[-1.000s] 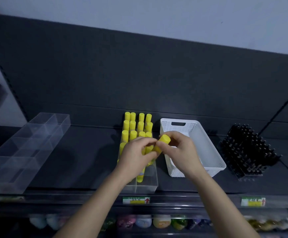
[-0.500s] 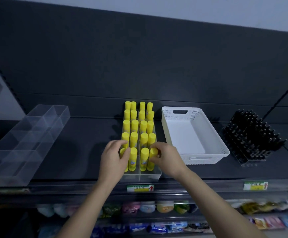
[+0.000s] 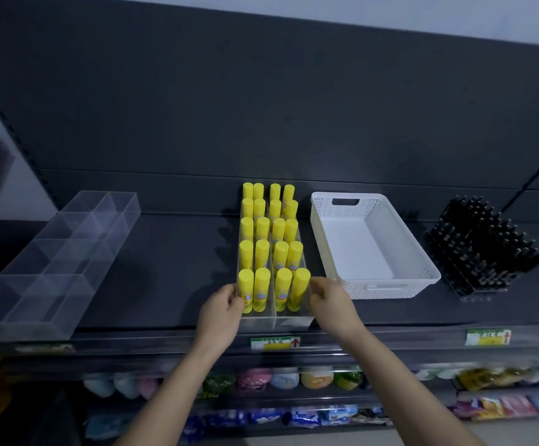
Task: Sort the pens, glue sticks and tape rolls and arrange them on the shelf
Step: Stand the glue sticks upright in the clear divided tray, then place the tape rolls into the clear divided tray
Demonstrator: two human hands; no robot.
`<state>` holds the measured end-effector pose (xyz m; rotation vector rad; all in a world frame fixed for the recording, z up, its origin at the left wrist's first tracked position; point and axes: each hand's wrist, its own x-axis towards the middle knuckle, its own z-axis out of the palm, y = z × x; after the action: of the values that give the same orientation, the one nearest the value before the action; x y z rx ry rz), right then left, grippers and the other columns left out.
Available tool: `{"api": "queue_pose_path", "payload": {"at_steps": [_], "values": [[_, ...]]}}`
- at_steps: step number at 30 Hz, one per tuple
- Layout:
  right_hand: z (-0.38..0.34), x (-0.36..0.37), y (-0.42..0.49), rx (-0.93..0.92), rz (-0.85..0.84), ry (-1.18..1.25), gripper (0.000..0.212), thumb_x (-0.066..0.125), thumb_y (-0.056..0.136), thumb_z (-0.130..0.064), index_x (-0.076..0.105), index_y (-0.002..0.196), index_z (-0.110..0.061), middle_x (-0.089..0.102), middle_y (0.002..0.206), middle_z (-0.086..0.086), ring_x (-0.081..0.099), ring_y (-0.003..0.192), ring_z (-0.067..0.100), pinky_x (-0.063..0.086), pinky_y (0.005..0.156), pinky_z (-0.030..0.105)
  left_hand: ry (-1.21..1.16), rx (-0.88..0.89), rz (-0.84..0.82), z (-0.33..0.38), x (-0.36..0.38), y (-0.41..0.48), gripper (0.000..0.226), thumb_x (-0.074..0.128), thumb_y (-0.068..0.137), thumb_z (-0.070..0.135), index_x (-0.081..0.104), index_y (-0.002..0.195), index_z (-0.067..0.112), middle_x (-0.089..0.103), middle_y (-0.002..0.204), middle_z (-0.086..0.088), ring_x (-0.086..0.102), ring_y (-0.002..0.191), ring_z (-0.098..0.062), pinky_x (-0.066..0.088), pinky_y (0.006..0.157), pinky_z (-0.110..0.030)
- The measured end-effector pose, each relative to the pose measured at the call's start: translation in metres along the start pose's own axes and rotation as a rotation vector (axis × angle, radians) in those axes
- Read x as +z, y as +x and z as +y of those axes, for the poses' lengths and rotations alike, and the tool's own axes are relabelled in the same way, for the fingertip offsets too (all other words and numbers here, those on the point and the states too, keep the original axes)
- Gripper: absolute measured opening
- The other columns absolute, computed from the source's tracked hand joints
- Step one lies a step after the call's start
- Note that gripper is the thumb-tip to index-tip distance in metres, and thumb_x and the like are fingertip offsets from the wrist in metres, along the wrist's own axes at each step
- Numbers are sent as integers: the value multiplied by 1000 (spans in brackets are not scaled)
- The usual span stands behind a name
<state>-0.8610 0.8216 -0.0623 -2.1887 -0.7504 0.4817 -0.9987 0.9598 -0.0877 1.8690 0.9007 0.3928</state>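
Glue sticks [image 3: 273, 249] stand upright in the clear tray [image 3: 278, 320], four columns by five rows, yellow caps up and every slot looks filled. The tray's long axis runs 6 to 12 on the shelf [image 3: 171, 268], with its front end at the shelf lip.

- **Left hand** [image 3: 224, 312]: at the tray's front-left corner, 9 o'clock of the front row. The fingers are curled and pinch the left wall.
- **Right hand** [image 3: 331, 300]: mirrors it at 3 o'clock, fingers curled narrow on the right wall, apparently gripping too. Both hands are equally near.
- **Next move:** likely a nudge to square the tray.
- **White basket** [image 3: 422, 268]: just beside the tray at 3 o'clock, nothing inside.
- **Pen rack** [image 3: 484, 249]: farther out at 3 o'clock, packed with dark pens.
- **Divided clear organiser** [image 3: 52, 252]: well apart at 9 o'clock, compartments hold nothing.
- **Tape rolls:** none in view
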Motion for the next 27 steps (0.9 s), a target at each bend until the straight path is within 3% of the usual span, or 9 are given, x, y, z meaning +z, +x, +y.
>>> {"api": "queue_pose_path", "payload": {"at_steps": [3,6,8,10,13,15,22,24,27], "values": [[-3,-1,-2,11,6,41,44,36,83,8,44,57,-28,44,47,-13,37,50,2,30,44,9,26,15,-23,0,-5,1,24,45,95,10,61,82,21,61,75,0,50,66,-14,36,55,-24],[-5,-3,-7,26,17,16,40,39,87,3,51,65,-29,50,60,-14,48,64,13,37,53,14,45,51,35,9,-14,1,22,47,96,10,65,87,20,66,83,1,59,78,-19,38,59,-17],[-5,-6,-11,59,56,41,31,43,88,1,64,100,-19,64,90,-4,59,87,20,50,73,24,102,112,149,19,-22,2,22,50,96,12,66,110,12,66,107,-4,61,98,-21,40,77,-20],[-4,-15,-15,77,145,47,40,47,89,0,55,127,-12,62,113,4,61,99,21,51,82,31,148,224,250,36,-29,4,29,52,95,14,61,122,9,60,119,-6,59,105,-21,41,85,-24],[-3,-38,-16,22,282,38,42,50,90,-3,53,129,-16,62,113,1,62,87,15,47,70,22,113,386,260,74,-28,8,30,53,94,18,59,123,11,57,120,-4,58,106,-18,47,89,-31],[1,-56,-12,16,333,23,40,51,91,-4,53,129,-16,62,117,2,63,87,15,48,76,26,60,405,205,97,-14,12,30,54,94,19,59,123,13,58,118,-1,57,105,-14,46,90,-30],[43,-122,16,34,442,-132,35,48,91,-3,59,124,-10,55,129,7,56,102,16,39,82,19,-123,219,10,149,69,36,38,59,90,20,49,126,11,54,79,15,54,76,-7,37,64,-26],[59,-140,28,41,454,-135,36,50,90,-4,58,125,-10,52,131,10,55,110,21,38,83,21,-139,111,14,152,92,48,24,59,90,19,49,112,17,48,75,12,47,67,-5,37,60,-26],[83,-163,49,45,422,-142,39,51,87,-3,57,125,-7,55,123,13,54,104,24,37,80,22,-179,-42,37,151,121,64,21,60,89,19,48,106,16,44,82,10,49,81,-17,40,71,-29]]}}
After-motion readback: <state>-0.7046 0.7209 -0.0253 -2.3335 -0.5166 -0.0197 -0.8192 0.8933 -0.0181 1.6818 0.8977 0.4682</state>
